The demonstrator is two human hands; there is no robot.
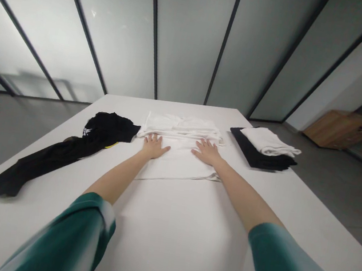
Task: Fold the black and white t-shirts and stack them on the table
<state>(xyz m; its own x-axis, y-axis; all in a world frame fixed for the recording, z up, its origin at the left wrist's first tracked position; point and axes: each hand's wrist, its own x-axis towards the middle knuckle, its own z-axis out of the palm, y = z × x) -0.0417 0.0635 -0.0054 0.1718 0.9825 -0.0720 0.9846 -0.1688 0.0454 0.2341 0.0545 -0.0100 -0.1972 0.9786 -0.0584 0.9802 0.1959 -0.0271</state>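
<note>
A white garment (177, 164), possibly a T-shirt, lies spread on the table in front of me, its far part folded over in a wrinkled band. My left hand (154, 147) rests flat on its left side, fingers apart and fingertips at the edge of the fold. On the right side my right hand (207, 152) presses down the same way, palm on the cloth and fingers spread. Neither hand grips anything. The garment's near hem runs a little below the hands, slightly crumpled at its right end.
Loose black clothing (74, 149) stretches along the table's left side. To the right sits a stack with a folded white cloth (269, 141) on folded black cloth (255, 159). Around them is the white table (168, 228). Frosted glass panels (191, 38) stand behind; a wooden cabinet (333, 130) is at the far right.
</note>
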